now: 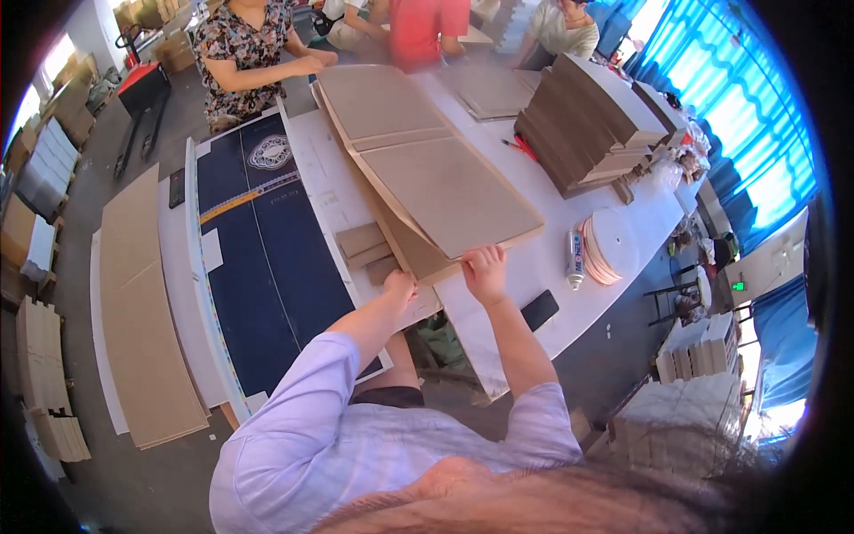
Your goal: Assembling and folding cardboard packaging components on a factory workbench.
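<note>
A stack of large grey-brown cardboard panels lies across the white table. My right hand grips the near edge of the top panel, fingers curled over it. My left hand rests on the lower sheets of the stack, beside small cardboard strips. Both arms are in light lilac sleeves.
Dark blue printed sheets lie left of the stack. A tall pile of cardboard boards stands at the back right, with a glue tube, round discs and a black phone nearby. Other people sit at the far end. Cardboard sheets lie on the floor.
</note>
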The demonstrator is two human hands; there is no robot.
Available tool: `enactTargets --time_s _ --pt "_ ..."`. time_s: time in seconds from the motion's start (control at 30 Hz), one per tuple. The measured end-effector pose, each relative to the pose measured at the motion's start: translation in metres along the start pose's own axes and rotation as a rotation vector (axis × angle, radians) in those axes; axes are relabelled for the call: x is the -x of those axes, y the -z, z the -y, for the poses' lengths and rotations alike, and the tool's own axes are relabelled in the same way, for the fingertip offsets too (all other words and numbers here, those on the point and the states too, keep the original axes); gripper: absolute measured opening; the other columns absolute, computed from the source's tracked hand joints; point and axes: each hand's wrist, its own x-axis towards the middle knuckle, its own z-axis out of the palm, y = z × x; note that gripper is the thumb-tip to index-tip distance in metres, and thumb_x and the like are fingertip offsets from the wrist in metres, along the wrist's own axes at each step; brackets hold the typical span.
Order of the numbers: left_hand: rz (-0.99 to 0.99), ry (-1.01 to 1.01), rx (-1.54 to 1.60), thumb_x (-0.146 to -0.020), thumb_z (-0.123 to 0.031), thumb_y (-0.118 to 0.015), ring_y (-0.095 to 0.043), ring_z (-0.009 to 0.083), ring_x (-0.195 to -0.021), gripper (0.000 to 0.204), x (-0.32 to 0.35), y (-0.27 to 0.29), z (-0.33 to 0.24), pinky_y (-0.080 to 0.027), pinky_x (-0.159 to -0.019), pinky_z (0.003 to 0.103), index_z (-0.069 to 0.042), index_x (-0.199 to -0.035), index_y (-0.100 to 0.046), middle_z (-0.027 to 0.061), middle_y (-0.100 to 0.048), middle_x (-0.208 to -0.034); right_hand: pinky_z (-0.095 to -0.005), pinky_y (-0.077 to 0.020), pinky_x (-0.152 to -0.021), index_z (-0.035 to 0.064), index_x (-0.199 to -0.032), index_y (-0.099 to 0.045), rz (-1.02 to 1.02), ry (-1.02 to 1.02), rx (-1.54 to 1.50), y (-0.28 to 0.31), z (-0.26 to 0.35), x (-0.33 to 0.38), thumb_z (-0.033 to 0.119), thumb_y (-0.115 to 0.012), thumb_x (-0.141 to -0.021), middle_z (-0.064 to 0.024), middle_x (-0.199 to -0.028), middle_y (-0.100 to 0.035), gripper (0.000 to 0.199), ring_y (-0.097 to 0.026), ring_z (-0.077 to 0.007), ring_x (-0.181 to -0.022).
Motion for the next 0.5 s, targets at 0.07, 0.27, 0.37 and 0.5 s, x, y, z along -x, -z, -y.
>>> enactTargets --time_s 0.07,0.27,0.37,0.5 --pt "-0.021 0.051 -0.185 -0.094 -0.047 -0.047 -0.061 0.0194 -0.068 0.044 0.039 -0.013 -0.016 -0.050 -0.063 0.040 -0.011 -0.117 -0.045 0.0073 -0.061 -0.091 -0.0426 -0.0381 -0.087 0.0146 -0.081 -0.057 -0.070 -0.087 0.024 0.019 -0.010 0.002 0.008 -0.068 -0.070 0.0013 -0.085 -0.062 0.017 -0.058 -0.0211 -0.090" --pt "0.354 -0.098 0.725 -0.088 -0.048 -0.059 -0.061 0.0237 -0.084 0.047 0.084 -0.038 -0.068 -0.051 -0.066 0.038 -0.004 -0.106 -0.053 0.0092 -0.063 -0.097 -0.0425 -0.0380 -0.088 0.0159 -0.081 -0.058 0.058 0.056 0.101 0.020 0.007 -0.003 0.013 -0.068 -0.072 0.0024 -0.087 -0.061 0.014 -0.057 -0.0192 -0.091" --pt "0.407 0.035 0.698 -0.088 -0.036 -0.062 -0.061 0.0242 -0.085 0.038 0.065 -0.031 -0.082 -0.052 -0.067 0.039 -0.006 -0.108 -0.054 0.0095 -0.062 -0.097 -0.0405 -0.0374 -0.087 0.0155 -0.079 -0.060 0.049 0.032 0.107 0.002 0.022 0.015 0.012 -0.070 -0.071 0.0025 -0.087 -0.062 0.014 -0.057 -0.0203 -0.090" --pt "0.124 0.079 0.451 -0.089 -0.020 -0.061 -0.061 0.0226 -0.078 0.022 0.041 -0.032 -0.058 -0.053 -0.067 0.039 -0.007 -0.106 -0.055 0.0091 -0.061 -0.091 -0.0399 -0.0376 -0.088 0.0142 -0.082 -0.062 -0.021 -0.216 0.068 -0.018 0.034 0.054 0.015 -0.070 -0.074 0.0028 -0.091 -0.064 0.012 -0.057 -0.0208 -0.093"
